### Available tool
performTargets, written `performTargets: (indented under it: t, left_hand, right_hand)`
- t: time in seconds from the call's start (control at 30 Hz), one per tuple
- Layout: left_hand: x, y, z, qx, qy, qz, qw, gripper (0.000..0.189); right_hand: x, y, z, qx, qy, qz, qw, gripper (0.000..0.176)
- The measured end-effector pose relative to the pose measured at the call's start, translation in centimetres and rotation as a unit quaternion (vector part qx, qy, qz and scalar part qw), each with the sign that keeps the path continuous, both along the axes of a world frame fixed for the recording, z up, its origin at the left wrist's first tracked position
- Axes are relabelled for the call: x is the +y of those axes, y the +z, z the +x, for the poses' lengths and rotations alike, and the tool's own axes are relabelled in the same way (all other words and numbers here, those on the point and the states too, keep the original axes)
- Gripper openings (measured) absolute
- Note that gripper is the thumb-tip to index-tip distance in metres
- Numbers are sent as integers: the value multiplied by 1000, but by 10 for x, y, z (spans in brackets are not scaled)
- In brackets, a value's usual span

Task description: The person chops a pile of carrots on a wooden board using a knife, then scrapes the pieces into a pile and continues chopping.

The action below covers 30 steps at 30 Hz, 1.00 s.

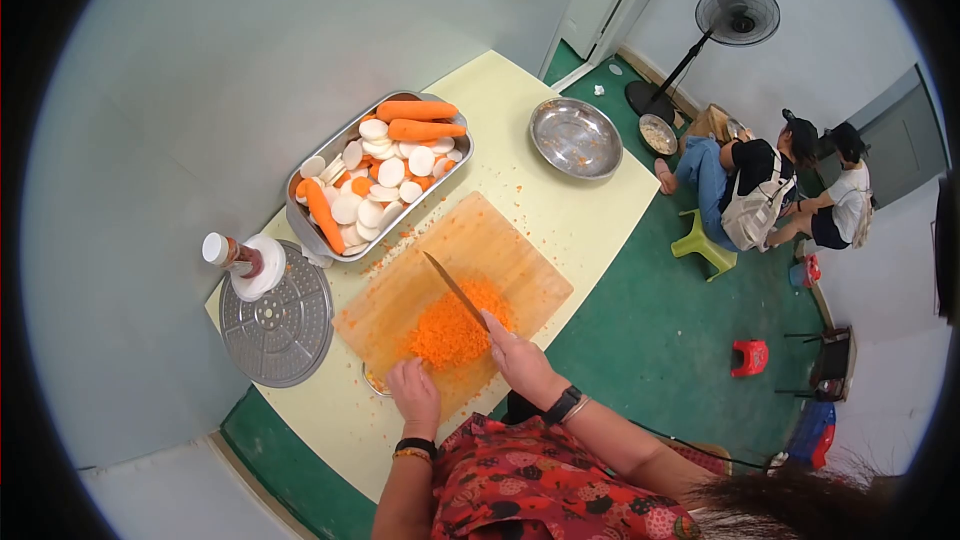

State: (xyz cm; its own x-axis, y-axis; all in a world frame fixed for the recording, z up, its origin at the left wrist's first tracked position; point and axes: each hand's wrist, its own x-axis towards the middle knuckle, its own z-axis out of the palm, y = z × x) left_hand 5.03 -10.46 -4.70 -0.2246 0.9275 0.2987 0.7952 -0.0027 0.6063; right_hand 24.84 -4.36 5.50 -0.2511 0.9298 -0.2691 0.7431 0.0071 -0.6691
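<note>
A kitchen knife [455,288] is in my right hand [522,365], fingers closed round its handle. Its blade slants away to the upper left, over a heap of finely chopped carrot [455,328]. The heap lies on a wooden cutting board [525,270]. My left hand [415,395] rests at the near left edge of the board, beside the chopped carrot, fingers slightly bent and apart, with nothing seen in them. The rim of a small metal dish [374,380] shows partly from under the board next to it.
A metal tray [385,243] of whole carrots and white radish slices stands behind the board. A steel bowl [576,138], perforated metal disc [290,340] and a jar [238,256] share the pale table [500,90]. Two people [760,180] sit beyond, near a fan [737,15].
</note>
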Motion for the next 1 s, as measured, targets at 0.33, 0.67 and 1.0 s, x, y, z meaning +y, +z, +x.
performTargets:
  t: [0.33,0.67,1.0]
  left_hand:
    - [0,-1,0,-4,4,-5,1000,23]
    - [1,0,-1,-4,-3,-3,1000,23]
    - [0,-2,-1,0,-1,4,1000,23]
  right_hand:
    - [-3,-6,-5,-19,22,12,1000,54]
    - [-1,-9,-6,-27,28,-4,999,55]
    - [-6,-20,-8,-30,41,55,997,57]
